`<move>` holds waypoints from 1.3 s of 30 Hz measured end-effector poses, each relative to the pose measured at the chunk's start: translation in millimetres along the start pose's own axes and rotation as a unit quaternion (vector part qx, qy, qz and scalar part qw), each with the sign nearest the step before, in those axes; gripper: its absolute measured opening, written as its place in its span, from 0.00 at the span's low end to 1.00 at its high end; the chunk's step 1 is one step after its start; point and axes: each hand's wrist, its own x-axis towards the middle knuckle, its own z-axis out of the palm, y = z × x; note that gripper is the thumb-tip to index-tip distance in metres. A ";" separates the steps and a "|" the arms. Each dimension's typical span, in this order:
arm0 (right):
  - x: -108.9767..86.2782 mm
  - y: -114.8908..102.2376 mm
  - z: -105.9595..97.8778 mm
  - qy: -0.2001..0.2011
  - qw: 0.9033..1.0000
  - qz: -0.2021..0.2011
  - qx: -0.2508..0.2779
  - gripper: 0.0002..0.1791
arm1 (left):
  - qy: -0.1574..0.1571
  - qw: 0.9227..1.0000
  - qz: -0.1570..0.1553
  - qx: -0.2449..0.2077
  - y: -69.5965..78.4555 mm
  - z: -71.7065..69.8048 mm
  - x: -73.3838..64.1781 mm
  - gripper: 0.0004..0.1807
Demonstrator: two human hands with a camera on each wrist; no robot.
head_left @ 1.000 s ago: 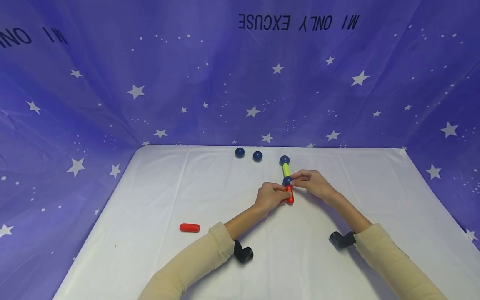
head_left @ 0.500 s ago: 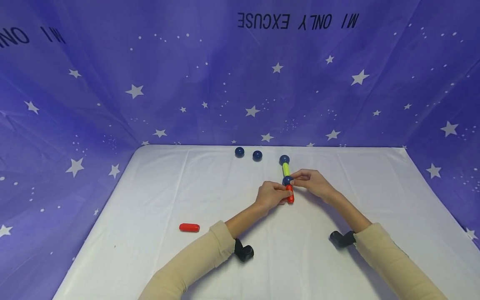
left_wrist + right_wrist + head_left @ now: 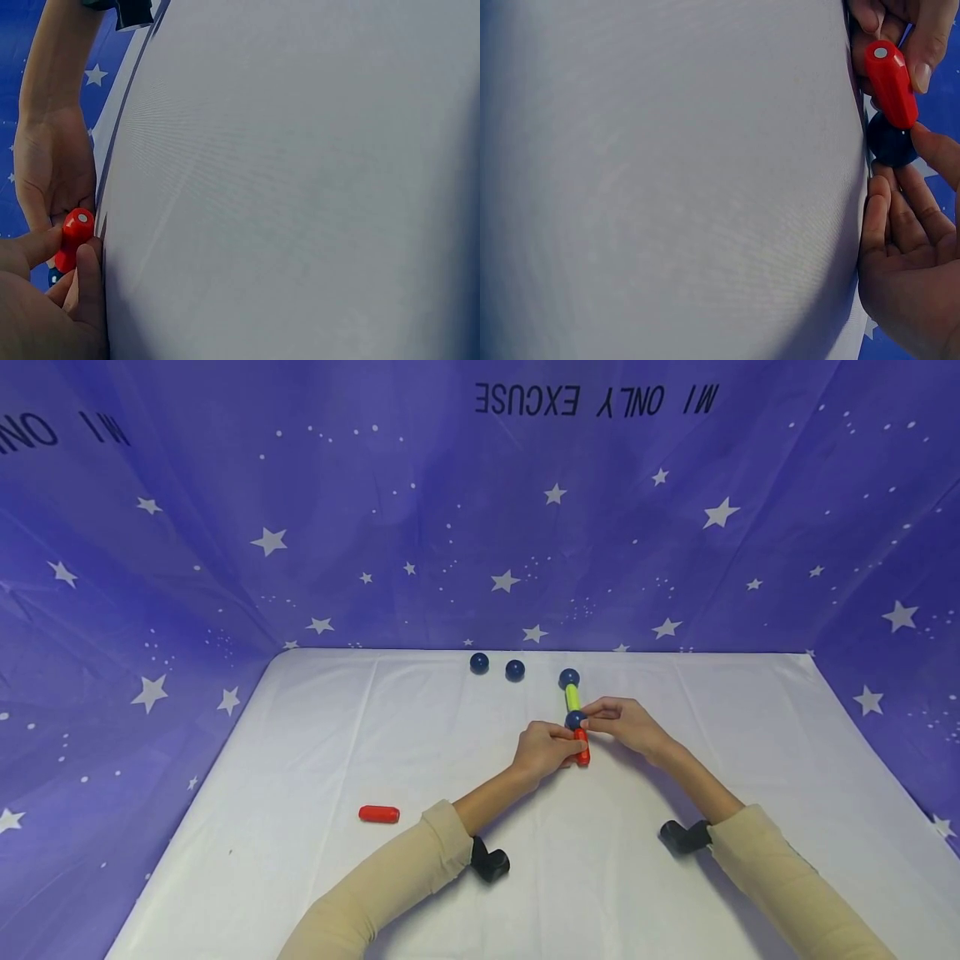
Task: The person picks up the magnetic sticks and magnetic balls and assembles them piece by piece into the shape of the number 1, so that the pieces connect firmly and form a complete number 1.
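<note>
My left hand (image 3: 542, 750) pinches a red rod (image 3: 582, 755) between thumb and fingers. The rod's near end shows a pale round disc in the right wrist view, and its far end meets a dark blue ball (image 3: 891, 142). My right hand (image 3: 628, 727) holds that ball between thumb and fingertips. Beyond the ball, a yellow-green rod (image 3: 573, 697) runs to another blue ball (image 3: 569, 678), making one line. In the left wrist view, the red rod (image 3: 77, 225) hides most of the held ball.
Two loose blue balls (image 3: 514, 671) lie near the back edge, left of the line. A second red rod (image 3: 378, 814) lies at the left on the white cloth (image 3: 315, 735). Black devices (image 3: 682, 837) jut from both wrists. A purple star-patterned curtain (image 3: 420, 527) surrounds the table's back and sides.
The left hand and the red rod have shifted very slightly to the right. The right hand keeps its hold on the ball, and the loose pieces lie where they were.
</note>
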 end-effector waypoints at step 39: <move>-5.3 -8.1 -1.4 -0.008 1.000 -0.008 0.003 0.22 | 0.006 0.998 0.039 0.055 -1.0 1.7 3.1 0.08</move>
